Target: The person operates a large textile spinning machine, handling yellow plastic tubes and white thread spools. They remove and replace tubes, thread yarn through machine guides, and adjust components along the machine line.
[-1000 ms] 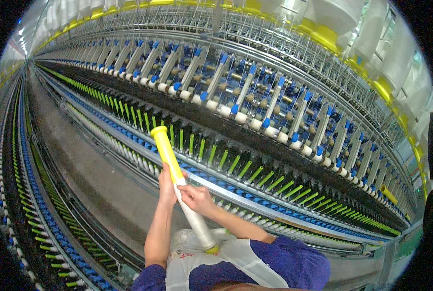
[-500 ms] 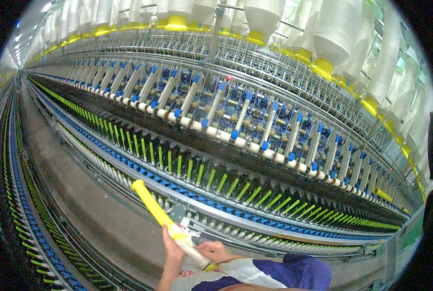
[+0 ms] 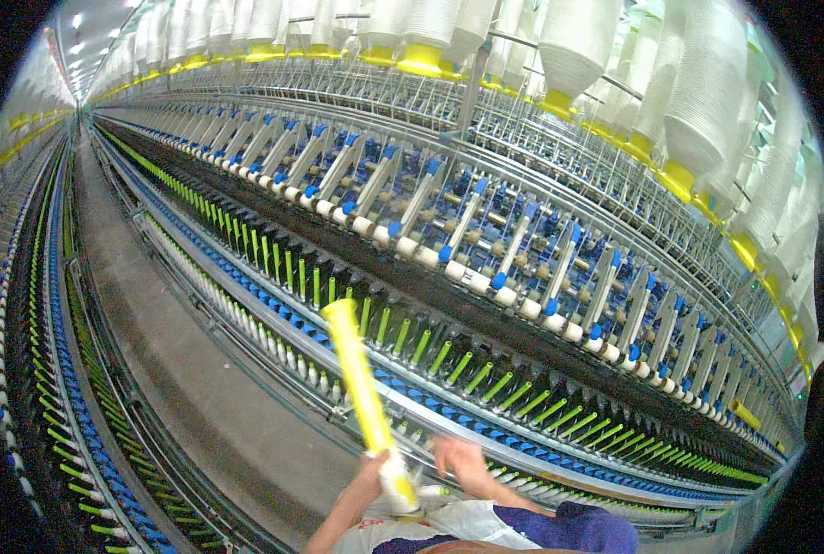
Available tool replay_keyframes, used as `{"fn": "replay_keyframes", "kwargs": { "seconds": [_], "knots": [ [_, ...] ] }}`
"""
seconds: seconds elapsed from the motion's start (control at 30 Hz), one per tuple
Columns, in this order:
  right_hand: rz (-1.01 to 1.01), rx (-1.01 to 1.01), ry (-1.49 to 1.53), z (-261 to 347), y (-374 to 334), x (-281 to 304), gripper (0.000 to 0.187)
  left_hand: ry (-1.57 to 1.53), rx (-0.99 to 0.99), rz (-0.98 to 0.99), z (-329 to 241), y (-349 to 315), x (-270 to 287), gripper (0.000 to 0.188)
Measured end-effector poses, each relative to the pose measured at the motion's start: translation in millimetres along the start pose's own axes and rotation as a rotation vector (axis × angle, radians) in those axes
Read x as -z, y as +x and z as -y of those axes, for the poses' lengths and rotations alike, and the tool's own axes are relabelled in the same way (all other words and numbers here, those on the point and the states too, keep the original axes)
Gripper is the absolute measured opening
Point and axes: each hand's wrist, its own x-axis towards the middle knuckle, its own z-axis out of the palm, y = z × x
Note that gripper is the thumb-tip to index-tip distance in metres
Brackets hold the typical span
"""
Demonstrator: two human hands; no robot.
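Note:
A long yellow roving bobbin [image 3: 361, 388] tilts up and away in front of me, with some white fibre around its lower part. My left hand [image 3: 369, 473] is closed round that lower part, and the bobbin's far end overlaps the row of thin green tubes [image 3: 419, 347]. To the right of the bobbin, and apart from it, is my right hand [image 3: 464, 463]. Its fingers point toward the bobbin but are smeared by motion, so whether they pinch any fibre is unclear.
A long spinning frame runs across ahead, with white rollers [image 3: 419, 255] and blue-tipped arms. Big white roving packages [image 3: 578, 42] hang overhead on yellow bases. Another yellow bobbin [image 3: 745, 414] lies at the right. A grey aisle floor [image 3: 167, 319] separates a second machine [image 3: 61, 369] at left.
My right hand has come off the white fibre on the bobbin and moved to the right. The bobbin in my left hand stands more upright. The whole view has shifted.

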Motion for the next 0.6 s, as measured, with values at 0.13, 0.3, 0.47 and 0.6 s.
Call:
{"fn": "replay_keyframes", "kwargs": {
  "seconds": [0.13, 0.3, 0.47, 0.6],
  "knots": [
    [0.037, -0.136, 0.687, 31.4, 71.3, -2.1, 0.038, 0.723, 0.325, 0.399, 3.3, -5.7, -18.4, 0.042],
    [-0.458, 0.128, 0.554, 37.2, 123.5, -8.4, 0.029, 1.263, -0.257, 0.151, -43.0, 21.9, -27.7, 0.042],
    [-0.387, 0.258, 0.613, 30.4, 179.9, -16.1, 0.031, 1.277, 0.137, 0.321, -105.2, 72.0, -19.9, 0.046],
    [-0.238, 0.239, 0.877, 43.2, 220.4, -8.7, 0.029, 1.098, 0.276, 0.348, -132.6, 101.6, -16.0, 0.045]
  ]
}}
